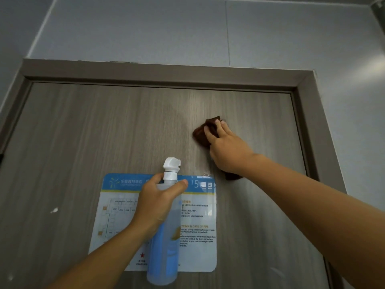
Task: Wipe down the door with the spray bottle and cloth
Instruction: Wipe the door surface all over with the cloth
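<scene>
Grip, right: your right hand (226, 147) presses a bunched dark-brown cloth (201, 133) flat against the grey wood-grain door (83, 132), fingers spread over the wad, one corner of it showing below the wrist. Grip, left: your left hand (158, 202) is wrapped round the shoulder of the clear plastic spray bottle of blue liquid (164, 236), thumb across its front, white nozzle (171, 164) up and facing the door; no finger appears to be on the trigger.

Position: cloth sits on the upper right of the panel, near the grey door frame (308, 105), above the laminated blue-and-white fire notice (200, 236). A faint damp sheen shows left of the cloth.

Step, as judged: wiping the sprayed upper panel. Next move likely calls for sweeping the cloth leftward through the sheen with steady pressure, then working downward; go lightly over the notice edges.
</scene>
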Demonstrator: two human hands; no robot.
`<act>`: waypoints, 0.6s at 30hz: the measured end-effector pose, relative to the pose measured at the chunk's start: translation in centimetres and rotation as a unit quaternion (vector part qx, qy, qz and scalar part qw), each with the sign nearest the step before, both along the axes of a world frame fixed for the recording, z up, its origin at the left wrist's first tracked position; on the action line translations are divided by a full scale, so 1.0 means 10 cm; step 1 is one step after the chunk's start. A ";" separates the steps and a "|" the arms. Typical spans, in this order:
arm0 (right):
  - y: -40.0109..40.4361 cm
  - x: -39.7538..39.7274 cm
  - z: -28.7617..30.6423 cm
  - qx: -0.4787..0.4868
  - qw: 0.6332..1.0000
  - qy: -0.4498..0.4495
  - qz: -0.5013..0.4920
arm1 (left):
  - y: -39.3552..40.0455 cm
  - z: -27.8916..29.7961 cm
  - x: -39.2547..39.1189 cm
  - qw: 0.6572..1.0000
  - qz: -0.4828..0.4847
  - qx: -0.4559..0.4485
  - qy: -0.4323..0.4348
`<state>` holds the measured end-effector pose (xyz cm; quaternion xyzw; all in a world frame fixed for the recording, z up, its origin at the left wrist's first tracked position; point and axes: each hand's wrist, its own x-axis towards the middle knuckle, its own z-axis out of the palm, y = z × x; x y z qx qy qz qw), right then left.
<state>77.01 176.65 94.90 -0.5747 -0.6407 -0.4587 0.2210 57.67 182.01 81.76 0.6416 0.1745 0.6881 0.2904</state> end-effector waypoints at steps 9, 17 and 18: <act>0.09 0.49 -0.63 0.071 0.974 -0.212 -0.043 | -0.02 -0.01 -0.02 1.000 -0.021 -0.012 -0.010; 0.06 0.34 0.14 0.020 0.999 -0.035 -0.023 | 0.01 -0.01 -0.03 1.000 -0.016 -0.005 -0.009; 0.10 0.31 0.18 0.017 1.000 -0.025 -0.006 | 0.01 -0.01 -0.03 1.000 -0.017 -0.006 -0.010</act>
